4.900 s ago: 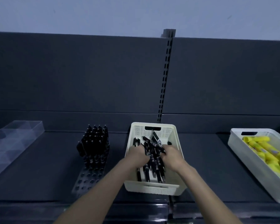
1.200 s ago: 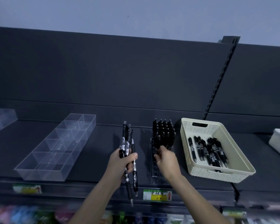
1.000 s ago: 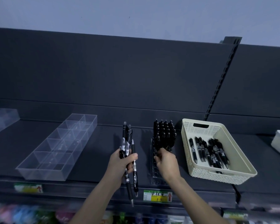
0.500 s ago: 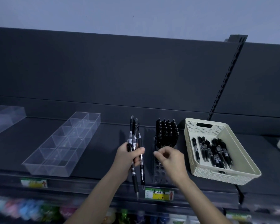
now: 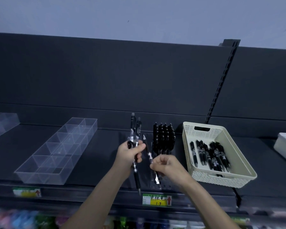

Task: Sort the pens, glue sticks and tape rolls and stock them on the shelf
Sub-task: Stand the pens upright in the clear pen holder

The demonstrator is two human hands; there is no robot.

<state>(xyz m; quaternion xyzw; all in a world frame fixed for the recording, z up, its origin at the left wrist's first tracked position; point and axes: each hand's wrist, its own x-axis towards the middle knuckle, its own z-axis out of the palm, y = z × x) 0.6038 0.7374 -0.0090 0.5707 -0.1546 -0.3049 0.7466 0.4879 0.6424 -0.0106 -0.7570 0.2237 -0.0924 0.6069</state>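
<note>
My left hand [image 5: 130,153] grips a small bunch of black pens [image 5: 134,131] upright above the dark shelf [image 5: 106,146]. Just to its right, my right hand [image 5: 166,165] pinches one black pen [image 5: 148,152] by its middle, tip slanting up toward the left. Behind both hands stands a clear pen rack [image 5: 163,180] with several black pens [image 5: 163,138] upright in its back rows; its front holes are partly hidden by my right hand. A cream basket [image 5: 203,131] to the right holds several loose black pens [image 5: 210,156].
A clear divided tray [image 5: 40,176] lies on the shelf at left, and another clear box [image 5: 2,123] at the far left edge. A white bin [image 5: 282,146] shows at the right edge. Price labels [image 5: 157,199] line the shelf front; coloured goods blur below.
My right hand left the pen rack, came toward my left hand and now holds one pen drawn away from the bunch. The view drifted slightly left.
</note>
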